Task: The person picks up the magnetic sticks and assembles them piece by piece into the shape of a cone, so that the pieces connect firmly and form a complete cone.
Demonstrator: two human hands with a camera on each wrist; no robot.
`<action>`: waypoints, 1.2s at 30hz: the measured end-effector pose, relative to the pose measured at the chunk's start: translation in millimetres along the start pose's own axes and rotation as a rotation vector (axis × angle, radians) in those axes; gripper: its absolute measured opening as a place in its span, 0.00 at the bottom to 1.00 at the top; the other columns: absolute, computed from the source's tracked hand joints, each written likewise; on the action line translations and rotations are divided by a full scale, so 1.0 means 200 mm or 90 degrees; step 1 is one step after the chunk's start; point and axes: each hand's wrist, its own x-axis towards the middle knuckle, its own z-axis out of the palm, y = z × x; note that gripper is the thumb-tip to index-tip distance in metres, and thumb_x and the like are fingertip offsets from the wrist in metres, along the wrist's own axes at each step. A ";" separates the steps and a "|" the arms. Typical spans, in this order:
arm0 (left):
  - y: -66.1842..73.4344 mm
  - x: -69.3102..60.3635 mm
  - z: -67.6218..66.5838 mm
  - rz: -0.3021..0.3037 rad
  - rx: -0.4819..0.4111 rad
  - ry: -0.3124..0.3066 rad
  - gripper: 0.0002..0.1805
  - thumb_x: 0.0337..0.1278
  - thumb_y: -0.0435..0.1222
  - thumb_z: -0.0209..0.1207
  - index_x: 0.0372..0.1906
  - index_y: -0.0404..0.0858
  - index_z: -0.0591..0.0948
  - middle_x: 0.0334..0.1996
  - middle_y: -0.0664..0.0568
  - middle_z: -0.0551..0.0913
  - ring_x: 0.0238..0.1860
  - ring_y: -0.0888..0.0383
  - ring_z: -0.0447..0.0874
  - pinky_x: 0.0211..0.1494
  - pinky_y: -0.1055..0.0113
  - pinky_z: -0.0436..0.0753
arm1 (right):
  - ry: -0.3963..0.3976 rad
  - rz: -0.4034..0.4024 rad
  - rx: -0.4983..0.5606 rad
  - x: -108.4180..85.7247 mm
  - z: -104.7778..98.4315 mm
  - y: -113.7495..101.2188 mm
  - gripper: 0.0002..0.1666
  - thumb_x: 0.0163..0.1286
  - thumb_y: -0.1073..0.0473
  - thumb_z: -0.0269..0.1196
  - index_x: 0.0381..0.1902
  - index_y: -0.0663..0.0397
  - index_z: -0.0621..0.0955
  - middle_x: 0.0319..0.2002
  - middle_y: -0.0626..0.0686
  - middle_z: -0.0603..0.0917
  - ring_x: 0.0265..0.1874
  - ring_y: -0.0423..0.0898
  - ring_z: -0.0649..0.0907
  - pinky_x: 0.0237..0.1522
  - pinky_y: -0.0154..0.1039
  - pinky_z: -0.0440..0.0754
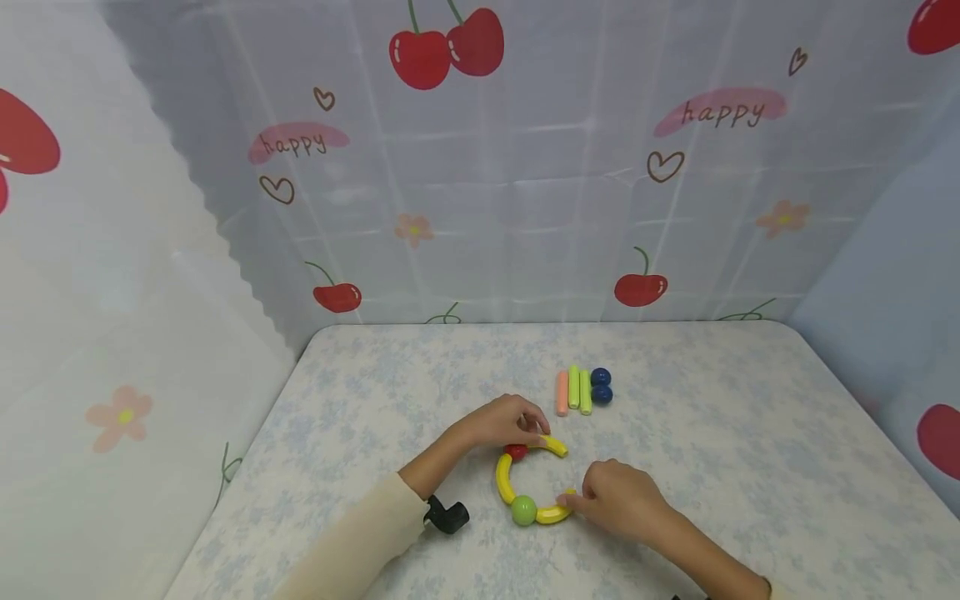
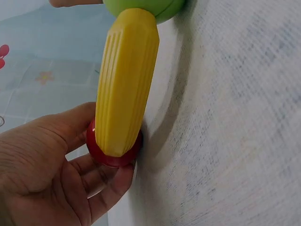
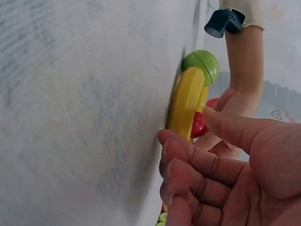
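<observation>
Yellow curved pieces, a red ball (image 1: 515, 452) and a green ball (image 1: 523, 510) form a C-shaped chain, its gap facing right. My left hand (image 1: 504, 422) pinches the upper yellow curved piece (image 1: 556, 446) beside the red ball; in the left wrist view that piece is hidden behind the red ball (image 2: 112, 161) and the left yellow curved piece (image 2: 126, 82). My right hand (image 1: 622, 500) holds the free end of the lower yellow curved piece (image 1: 553, 514), with thumb and index finger on either side of that piece (image 3: 186, 101) in the right wrist view.
Behind the chain lie an orange stick (image 1: 562, 393), two yellow-green sticks (image 1: 573, 387) and two dark blue balls (image 1: 602, 394). A black device (image 1: 448, 517) sits at my left wrist. The patterned tabletop (image 1: 360, 375) meets a printed curtain (image 1: 487, 250) at its back edge.
</observation>
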 end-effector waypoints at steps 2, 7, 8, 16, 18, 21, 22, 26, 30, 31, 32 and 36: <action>0.00 0.00 0.01 -0.003 0.017 -0.001 0.05 0.63 0.38 0.69 0.42 0.43 0.88 0.27 0.60 0.84 0.26 0.67 0.77 0.31 0.75 0.77 | -0.001 -0.010 -0.004 0.01 0.01 0.00 0.34 0.67 0.42 0.69 0.05 0.43 0.71 0.06 0.37 0.60 0.08 0.35 0.59 0.13 0.29 0.55; 0.00 -0.04 0.00 -0.016 0.026 -0.006 0.05 0.63 0.36 0.69 0.41 0.43 0.88 0.26 0.60 0.83 0.25 0.67 0.76 0.31 0.76 0.76 | -0.005 -0.027 -0.007 0.03 0.03 0.00 0.34 0.68 0.46 0.69 0.04 0.43 0.70 0.04 0.37 0.62 0.07 0.34 0.60 0.12 0.28 0.54; 0.00 -0.05 0.00 -0.017 0.022 -0.007 0.05 0.62 0.36 0.69 0.41 0.42 0.88 0.26 0.59 0.83 0.25 0.67 0.76 0.31 0.76 0.76 | -0.005 -0.026 -0.009 0.04 0.03 0.00 0.33 0.68 0.47 0.70 0.05 0.43 0.70 0.04 0.37 0.62 0.07 0.34 0.60 0.12 0.28 0.54; -0.02 -0.14 -0.02 -0.047 0.001 0.008 0.07 0.61 0.36 0.70 0.43 0.42 0.88 0.25 0.58 0.83 0.24 0.67 0.75 0.29 0.76 0.75 | 0.005 0.008 -0.042 0.10 0.02 -0.01 0.28 0.66 0.49 0.71 0.08 0.46 0.76 0.07 0.40 0.64 0.10 0.37 0.62 0.15 0.30 0.58; -0.02 -0.16 -0.02 -0.057 -0.005 0.014 0.08 0.61 0.36 0.70 0.44 0.42 0.87 0.24 0.57 0.82 0.23 0.67 0.74 0.29 0.76 0.74 | 0.012 0.014 -0.048 0.12 0.01 -0.01 0.27 0.66 0.49 0.71 0.09 0.47 0.77 0.09 0.41 0.64 0.11 0.37 0.62 0.16 0.30 0.58; -0.01 -0.20 -0.01 -0.070 -0.016 0.029 0.10 0.61 0.35 0.70 0.46 0.41 0.87 0.23 0.57 0.82 0.21 0.67 0.73 0.27 0.76 0.73 | 0.021 0.021 -0.058 0.14 0.00 -0.01 0.27 0.66 0.49 0.72 0.10 0.47 0.76 0.10 0.42 0.64 0.12 0.38 0.62 0.16 0.31 0.57; -0.01 -0.21 0.00 -0.073 -0.018 0.034 0.11 0.61 0.35 0.70 0.47 0.40 0.87 0.23 0.57 0.81 0.21 0.67 0.72 0.26 0.76 0.73 | 0.023 0.022 -0.061 0.15 0.00 -0.01 0.27 0.66 0.49 0.72 0.10 0.47 0.76 0.10 0.42 0.65 0.12 0.38 0.62 0.16 0.31 0.57; 0.00 -0.25 0.02 -0.082 -0.021 0.058 0.13 0.61 0.35 0.70 0.50 0.38 0.86 0.22 0.57 0.81 0.20 0.67 0.71 0.25 0.76 0.72 | 0.032 0.024 -0.072 0.18 -0.01 -0.01 0.26 0.66 0.49 0.72 0.11 0.48 0.76 0.11 0.43 0.68 0.13 0.38 0.64 0.17 0.32 0.60; 0.01 -0.29 0.04 -0.103 -0.019 0.078 0.14 0.61 0.36 0.70 0.50 0.38 0.86 0.22 0.58 0.80 0.20 0.67 0.71 0.25 0.75 0.71 | 0.036 0.023 -0.076 0.22 -0.02 0.00 0.24 0.66 0.49 0.71 0.14 0.47 0.77 0.13 0.44 0.71 0.14 0.39 0.67 0.18 0.32 0.63; 0.01 -0.30 0.04 -0.107 -0.018 0.084 0.14 0.61 0.36 0.70 0.50 0.38 0.86 0.22 0.58 0.80 0.20 0.67 0.71 0.25 0.75 0.71 | 0.036 0.024 -0.077 0.23 -0.02 0.00 0.24 0.66 0.49 0.71 0.14 0.47 0.77 0.13 0.45 0.72 0.14 0.39 0.68 0.18 0.32 0.63; 0.01 -0.31 0.05 -0.112 -0.019 0.089 0.14 0.61 0.36 0.70 0.50 0.38 0.86 0.22 0.58 0.80 0.20 0.66 0.71 0.25 0.75 0.72 | 0.036 0.024 -0.075 0.24 -0.02 0.00 0.24 0.66 0.49 0.71 0.14 0.47 0.77 0.13 0.45 0.72 0.14 0.40 0.69 0.18 0.33 0.64; 0.02 -0.34 0.07 -0.123 -0.027 0.113 0.14 0.61 0.37 0.70 0.50 0.39 0.85 0.23 0.58 0.80 0.21 0.66 0.71 0.26 0.75 0.72 | 0.042 0.017 -0.068 0.27 -0.03 0.00 0.23 0.66 0.49 0.72 0.15 0.47 0.77 0.14 0.45 0.73 0.15 0.41 0.70 0.19 0.33 0.64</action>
